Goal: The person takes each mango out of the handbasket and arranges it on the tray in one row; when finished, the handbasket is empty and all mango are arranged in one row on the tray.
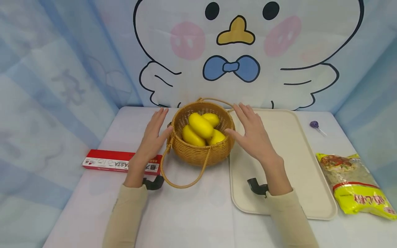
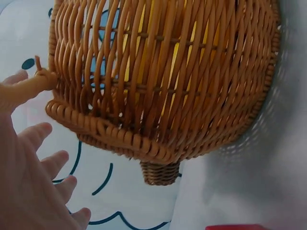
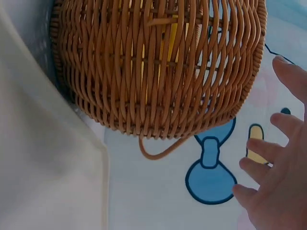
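Both left hand (image 1: pixel 151 138) and right hand (image 1: pixel 256 138) with empty grip, fingers extended, flanking at similar nearness round wicker basket (image 1: pixel 191 155) without evident long axis on white surface (image 1: pixel 186 217); contact uncertain.

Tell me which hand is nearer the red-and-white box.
Left. The left hand is near the red-and-white box; the right hand is farther, across the basket from it.

Cream tray (image 1: pixel 301 165) right of centre, yellow food bag (image 1: pixel 356 186) just beside its right edge. Purple lollipop (image 1: pixel 314 124) far right. Red-white pasta box (image 1: pixel 108 160) left. Cartoon curtain (image 1: pixel 231 91) behind.
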`<action>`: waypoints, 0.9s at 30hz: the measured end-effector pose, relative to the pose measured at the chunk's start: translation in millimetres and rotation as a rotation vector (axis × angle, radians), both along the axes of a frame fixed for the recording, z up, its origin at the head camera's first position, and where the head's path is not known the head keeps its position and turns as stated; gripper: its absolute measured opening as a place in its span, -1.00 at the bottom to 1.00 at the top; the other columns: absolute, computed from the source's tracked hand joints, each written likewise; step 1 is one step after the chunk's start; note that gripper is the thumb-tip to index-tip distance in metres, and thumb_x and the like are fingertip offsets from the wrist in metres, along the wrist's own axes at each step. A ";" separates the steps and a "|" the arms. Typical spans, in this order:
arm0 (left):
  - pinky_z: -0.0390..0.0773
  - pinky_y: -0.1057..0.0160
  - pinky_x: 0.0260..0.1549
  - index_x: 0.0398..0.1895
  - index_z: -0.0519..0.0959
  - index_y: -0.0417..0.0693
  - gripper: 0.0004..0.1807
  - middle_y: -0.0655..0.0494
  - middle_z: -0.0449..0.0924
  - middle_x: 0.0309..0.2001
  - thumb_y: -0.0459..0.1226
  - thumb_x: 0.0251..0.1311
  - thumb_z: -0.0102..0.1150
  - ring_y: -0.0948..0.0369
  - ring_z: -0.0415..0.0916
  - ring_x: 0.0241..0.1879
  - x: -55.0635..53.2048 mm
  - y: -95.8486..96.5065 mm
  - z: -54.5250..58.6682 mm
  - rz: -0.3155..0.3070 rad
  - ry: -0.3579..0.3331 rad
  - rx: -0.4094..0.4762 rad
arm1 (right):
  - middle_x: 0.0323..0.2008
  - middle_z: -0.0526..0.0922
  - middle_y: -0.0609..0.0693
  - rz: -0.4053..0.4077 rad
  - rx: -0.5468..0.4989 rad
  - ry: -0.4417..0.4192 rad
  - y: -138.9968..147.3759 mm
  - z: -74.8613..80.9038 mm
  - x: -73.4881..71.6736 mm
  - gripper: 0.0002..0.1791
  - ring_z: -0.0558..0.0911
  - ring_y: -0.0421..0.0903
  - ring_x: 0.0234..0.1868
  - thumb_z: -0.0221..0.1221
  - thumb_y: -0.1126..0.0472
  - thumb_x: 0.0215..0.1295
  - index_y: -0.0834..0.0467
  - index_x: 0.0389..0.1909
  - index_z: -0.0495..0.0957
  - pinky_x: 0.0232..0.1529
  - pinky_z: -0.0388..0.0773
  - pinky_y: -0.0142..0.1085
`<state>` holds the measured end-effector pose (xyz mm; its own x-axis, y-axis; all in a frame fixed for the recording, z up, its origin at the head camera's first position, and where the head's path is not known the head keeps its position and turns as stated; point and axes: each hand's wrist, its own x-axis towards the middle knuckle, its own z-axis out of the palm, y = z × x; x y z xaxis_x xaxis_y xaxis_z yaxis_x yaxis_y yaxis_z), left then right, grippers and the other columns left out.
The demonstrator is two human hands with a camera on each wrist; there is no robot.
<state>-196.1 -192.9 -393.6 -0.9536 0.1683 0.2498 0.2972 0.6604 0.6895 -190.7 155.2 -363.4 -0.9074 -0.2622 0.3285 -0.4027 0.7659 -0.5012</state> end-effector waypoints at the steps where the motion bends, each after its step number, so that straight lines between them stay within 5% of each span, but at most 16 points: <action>1: -0.22 -0.29 0.50 0.56 -0.09 0.57 -0.29 0.28 -0.20 0.63 0.20 0.41 -0.15 0.11 -0.34 0.62 -0.5 2.0 -1.1 -0.013 -0.007 0.018 | 0.60 0.00 -0.04 0.004 -0.010 -0.008 -3.1 0.2 0.5 -0.10 -0.06 0.08 0.61 0.16 -0.26 0.30 -0.22 0.58 -0.03 0.53 -0.09 0.21; 6: -0.15 -0.26 0.50 0.56 -0.10 0.57 -0.30 0.35 -0.22 0.62 0.20 0.42 -0.16 0.20 -0.32 0.61 -3.8 11.3 -8.5 -0.081 -0.058 0.120 | 0.60 -0.02 -0.08 0.025 -0.019 -0.031 -18.7 1.4 0.9 -0.09 0.01 0.07 0.59 0.15 -0.27 0.30 -0.23 0.58 -0.04 0.46 0.12 0.24; 16: -0.14 -0.08 0.55 0.59 -0.15 0.43 -0.26 0.39 -0.23 0.61 0.05 0.46 -0.10 0.25 -0.26 0.60 -4.8 24.2 -12.7 -0.124 -0.212 0.309 | 0.58 0.05 -0.09 0.113 -0.023 -0.053 -44.6 3.7 -4.6 -0.12 0.13 0.04 0.56 0.13 -0.27 0.32 -0.30 0.57 -0.06 0.44 0.22 0.18; 27: -0.11 -0.10 0.54 0.62 -0.14 0.18 -0.21 0.20 -0.19 0.62 -0.11 0.43 -0.04 0.13 -0.21 0.60 10.2 33.1 15.7 -0.154 -0.266 0.407 | 0.55 0.15 -0.04 0.160 0.136 -0.116 -72.4 10.9 -20.7 -0.13 0.27 0.06 0.50 0.12 -0.26 0.32 -0.32 0.57 -0.06 0.39 0.33 0.12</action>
<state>-185.9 -159.8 -378.0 -0.9649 0.2512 0.0761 0.1488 0.2847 0.9470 -211.5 82.8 -352.5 -0.8802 -0.4409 0.1759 -0.4704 0.7605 -0.4475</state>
